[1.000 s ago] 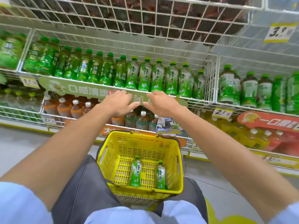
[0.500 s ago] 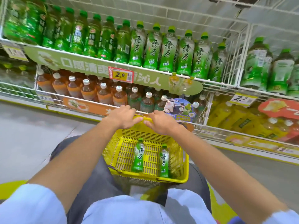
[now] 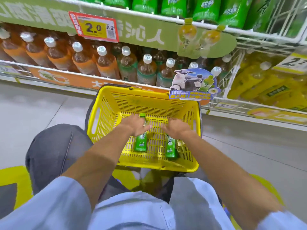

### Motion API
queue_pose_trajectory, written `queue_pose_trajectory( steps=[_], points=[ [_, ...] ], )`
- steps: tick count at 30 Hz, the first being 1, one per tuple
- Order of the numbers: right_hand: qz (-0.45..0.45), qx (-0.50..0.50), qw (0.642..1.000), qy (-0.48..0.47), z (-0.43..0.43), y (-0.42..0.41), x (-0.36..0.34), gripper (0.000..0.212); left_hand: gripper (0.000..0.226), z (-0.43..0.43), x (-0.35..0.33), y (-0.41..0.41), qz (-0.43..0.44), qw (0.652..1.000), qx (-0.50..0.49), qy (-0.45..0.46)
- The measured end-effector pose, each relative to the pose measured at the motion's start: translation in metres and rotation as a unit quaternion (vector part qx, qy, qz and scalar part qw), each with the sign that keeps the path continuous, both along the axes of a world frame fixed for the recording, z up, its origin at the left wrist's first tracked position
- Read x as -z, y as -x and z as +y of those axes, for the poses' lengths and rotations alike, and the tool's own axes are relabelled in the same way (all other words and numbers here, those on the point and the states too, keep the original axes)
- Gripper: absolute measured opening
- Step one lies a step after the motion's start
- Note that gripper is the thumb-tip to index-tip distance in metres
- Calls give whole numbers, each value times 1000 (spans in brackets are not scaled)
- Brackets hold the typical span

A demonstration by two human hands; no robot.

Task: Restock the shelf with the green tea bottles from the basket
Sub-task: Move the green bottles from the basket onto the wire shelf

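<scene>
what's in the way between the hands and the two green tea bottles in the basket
Nothing visible. The yellow basket is open-topped, and the left hand lies over the neck of the left bottle, the right hand over the top of the right bottle. Whether either grips yet is unclear.

"2.0" on red-framed price tag (image 3: 93, 27); "2.2" on right-hand tag (image 3: 294, 63)
</scene>
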State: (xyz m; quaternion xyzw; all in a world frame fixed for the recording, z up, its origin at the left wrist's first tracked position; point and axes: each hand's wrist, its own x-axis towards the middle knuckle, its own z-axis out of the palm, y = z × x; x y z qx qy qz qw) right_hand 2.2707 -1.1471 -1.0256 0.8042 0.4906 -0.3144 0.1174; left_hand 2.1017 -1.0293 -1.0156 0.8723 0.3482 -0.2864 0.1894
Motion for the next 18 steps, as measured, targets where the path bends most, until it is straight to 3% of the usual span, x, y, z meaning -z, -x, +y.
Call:
queue_pose_trajectory(
  steps=[12,18],
  points=[
    [64,113,991,36,5,-20,43,57,66,13,68,-18,44,992,-95,70],
    [81,172,981,33,9,-19,78,41,53,12,100,-12,-11,969,-231,80]
  ],
)
